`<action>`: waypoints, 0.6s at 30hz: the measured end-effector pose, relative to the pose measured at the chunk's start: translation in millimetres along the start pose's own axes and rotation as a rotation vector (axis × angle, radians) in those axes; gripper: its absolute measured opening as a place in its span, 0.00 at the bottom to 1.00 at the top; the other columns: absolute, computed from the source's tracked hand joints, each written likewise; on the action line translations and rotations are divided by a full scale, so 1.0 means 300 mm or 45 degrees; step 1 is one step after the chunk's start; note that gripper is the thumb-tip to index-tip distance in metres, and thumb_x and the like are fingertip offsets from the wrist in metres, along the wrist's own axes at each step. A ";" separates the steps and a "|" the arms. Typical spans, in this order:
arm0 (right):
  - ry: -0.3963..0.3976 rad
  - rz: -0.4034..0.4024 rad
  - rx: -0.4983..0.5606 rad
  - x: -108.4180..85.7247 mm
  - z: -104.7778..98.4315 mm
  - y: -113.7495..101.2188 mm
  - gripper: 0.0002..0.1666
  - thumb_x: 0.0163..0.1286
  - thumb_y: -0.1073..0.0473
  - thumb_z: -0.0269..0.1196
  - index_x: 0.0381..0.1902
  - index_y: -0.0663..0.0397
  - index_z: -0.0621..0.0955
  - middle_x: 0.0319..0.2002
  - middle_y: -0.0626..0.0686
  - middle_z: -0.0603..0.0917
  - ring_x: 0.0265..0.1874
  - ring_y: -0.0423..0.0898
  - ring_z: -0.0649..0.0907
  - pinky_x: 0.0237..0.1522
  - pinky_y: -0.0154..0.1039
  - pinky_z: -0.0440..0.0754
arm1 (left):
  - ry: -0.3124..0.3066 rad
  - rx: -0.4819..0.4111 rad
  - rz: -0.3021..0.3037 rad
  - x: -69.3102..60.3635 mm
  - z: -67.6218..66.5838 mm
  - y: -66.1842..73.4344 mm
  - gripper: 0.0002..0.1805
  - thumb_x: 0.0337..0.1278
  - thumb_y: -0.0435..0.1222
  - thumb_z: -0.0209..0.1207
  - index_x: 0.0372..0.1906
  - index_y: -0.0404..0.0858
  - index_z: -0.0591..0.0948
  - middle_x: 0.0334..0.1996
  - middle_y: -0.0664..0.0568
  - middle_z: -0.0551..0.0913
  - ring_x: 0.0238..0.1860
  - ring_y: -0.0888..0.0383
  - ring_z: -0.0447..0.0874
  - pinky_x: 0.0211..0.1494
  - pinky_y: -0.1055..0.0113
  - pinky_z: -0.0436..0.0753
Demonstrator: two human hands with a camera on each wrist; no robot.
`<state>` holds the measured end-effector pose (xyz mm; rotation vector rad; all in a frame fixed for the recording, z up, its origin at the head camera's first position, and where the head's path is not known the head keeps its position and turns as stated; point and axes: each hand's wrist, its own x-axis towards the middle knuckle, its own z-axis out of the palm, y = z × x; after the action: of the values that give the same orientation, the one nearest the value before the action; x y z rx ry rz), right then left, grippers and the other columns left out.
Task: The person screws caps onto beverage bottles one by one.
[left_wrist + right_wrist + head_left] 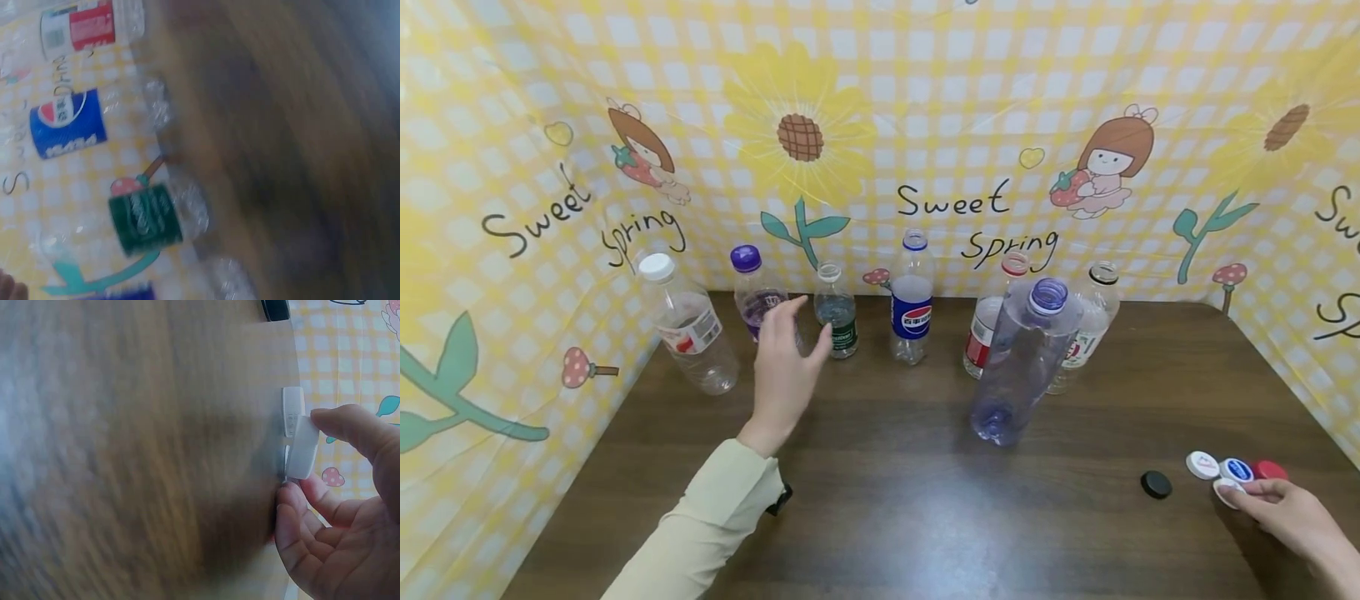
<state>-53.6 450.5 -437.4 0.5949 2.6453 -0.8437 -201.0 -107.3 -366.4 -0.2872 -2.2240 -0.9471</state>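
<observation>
At the right of the table, my right hand (1292,517) pinches a white bottle cap (304,448) between thumb and fingers, beside a cluster of loose caps. My left hand (784,375) is raised with thumb and fingers spread, holding nothing. Its nearest bottle is a small uncapped one with a green label (842,336), just right of the thumb. Behind that hand, partly covered by it, stands a purple-capped bottle (747,260). Only a bit of the left fingers (11,290) shows in the blurred left wrist view.
Left stands a white-capped bottle (700,342). Uncapped bottles include a Pepsi bottle (913,317), a red-label bottle (977,337), a tall purplish bottle (1022,367) and a black-ringed bottle (1093,308). A black cap (1156,484), white cap (1202,465), blue-and-white cap (1237,470) and red cap (1272,471) lie right.
</observation>
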 end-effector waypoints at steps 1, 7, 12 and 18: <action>0.003 0.000 0.011 0.000 -0.002 0.000 0.46 0.67 0.37 0.56 0.53 0.82 0.69 0.34 0.62 0.84 0.30 0.38 0.77 0.31 0.33 0.72 | -0.056 0.018 -0.014 0.000 0.011 0.003 0.27 0.60 0.38 0.60 0.61 0.31 0.69 0.57 0.37 0.72 0.60 0.44 0.71 0.64 0.51 0.74; 0.032 -0.027 0.083 -0.007 -0.015 0.005 0.44 0.69 0.41 0.55 0.52 0.86 0.66 0.28 0.48 0.86 0.23 0.30 0.78 0.28 0.29 0.76 | -0.225 0.006 -0.157 0.021 0.074 0.023 0.34 0.62 0.41 0.59 0.68 0.32 0.61 0.65 0.38 0.65 0.66 0.44 0.66 0.70 0.52 0.70; 0.110 -0.129 0.130 -0.021 -0.025 -0.002 0.39 0.72 0.49 0.54 0.53 0.89 0.63 0.28 0.53 0.87 0.21 0.28 0.78 0.27 0.28 0.78 | -0.273 0.019 -0.334 0.062 0.112 0.026 0.39 0.64 0.45 0.56 0.72 0.33 0.54 0.71 0.39 0.58 0.71 0.44 0.59 0.72 0.51 0.66; 0.215 -0.223 0.150 -0.041 -0.031 -0.028 0.37 0.72 0.51 0.55 0.55 0.87 0.63 0.27 0.50 0.86 0.22 0.23 0.76 0.26 0.26 0.79 | -0.350 0.010 -0.561 0.100 0.144 0.004 0.44 0.64 0.47 0.56 0.74 0.32 0.48 0.73 0.35 0.52 0.72 0.40 0.55 0.74 0.48 0.61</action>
<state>-48.3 446.2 -421.2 0.4876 2.8486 -1.0479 -244.6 -77.8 -366.9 0.0907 -2.6042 -1.1844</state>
